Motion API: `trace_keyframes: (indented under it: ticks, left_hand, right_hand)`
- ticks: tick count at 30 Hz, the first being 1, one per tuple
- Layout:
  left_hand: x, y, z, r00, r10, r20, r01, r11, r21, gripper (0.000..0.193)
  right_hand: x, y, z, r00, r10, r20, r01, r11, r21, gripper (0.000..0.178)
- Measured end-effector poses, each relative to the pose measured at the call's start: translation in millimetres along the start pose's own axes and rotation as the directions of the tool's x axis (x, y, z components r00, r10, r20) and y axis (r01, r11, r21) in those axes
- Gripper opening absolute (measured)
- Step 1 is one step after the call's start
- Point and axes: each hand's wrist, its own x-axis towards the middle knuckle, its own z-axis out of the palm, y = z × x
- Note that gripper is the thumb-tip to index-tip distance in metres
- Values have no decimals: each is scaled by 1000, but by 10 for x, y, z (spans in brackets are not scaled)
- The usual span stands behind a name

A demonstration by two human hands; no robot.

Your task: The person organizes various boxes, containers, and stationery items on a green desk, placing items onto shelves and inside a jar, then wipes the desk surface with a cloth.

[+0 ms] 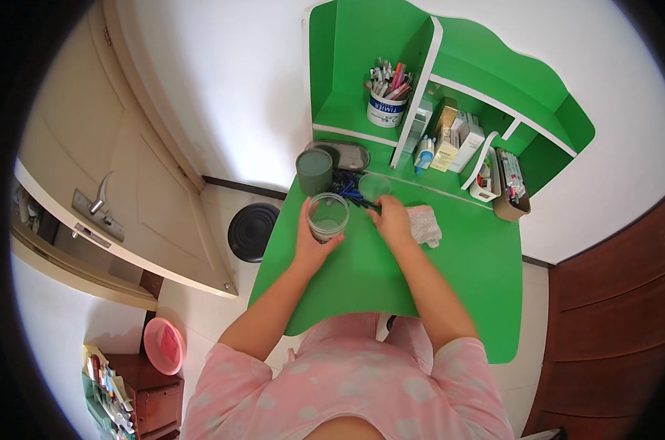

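My left hand (pixel 312 246) is wrapped round a clear round plastic jar (pixel 327 213), its open mouth facing up, above the green desk (pixel 362 282). To the right of the jar, my right hand (pixel 393 221) is closed, its fingertips on a thin dark pen-like stick (pixel 367 204). Behind the jar lies a heap of dark and blue pen-like pieces (pixel 347 183), partly hidden by it. A clear round lid or shallow dish (pixel 375 185) sits just beyond my right fingers. A grey-green cylindrical container (pixel 315 171) stands behind the jar on the left.
A crumpled pale cloth (pixel 424 225) lies right of my right hand. A grey tray (pixel 343 154) is at the back. The green shelf holds a white tub of pens (pixel 387 108), several boxes (pixel 457 139) and a brown pen holder (pixel 512 194). A black round stool (pixel 253 232) stands at left.
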Motion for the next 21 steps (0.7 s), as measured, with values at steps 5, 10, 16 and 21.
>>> trace_keyframes:
  ticks: [5,10,16,21]
  left_hand:
    - [-7,18,-39,1000,15,-9,-14,990,140,102]
    - [11,17,-17,1000,6,-13,-3,988,156,101]
    - [0,77,-15,999,-43,-4,44,991,126,101]
    - [-5,88,-21,1000,-15,-7,16,986,164,99]
  right_hand:
    - [109,-225,149,1000,13,-21,-13,1000,12,35]
    - [137,-253,222,999,-5,-43,4,1000,-25,35]
    - [64,-172,108,1000,-24,-6,25,995,100,24]
    - [-44,-72,41,997,-35,-73,53,967,248,20]
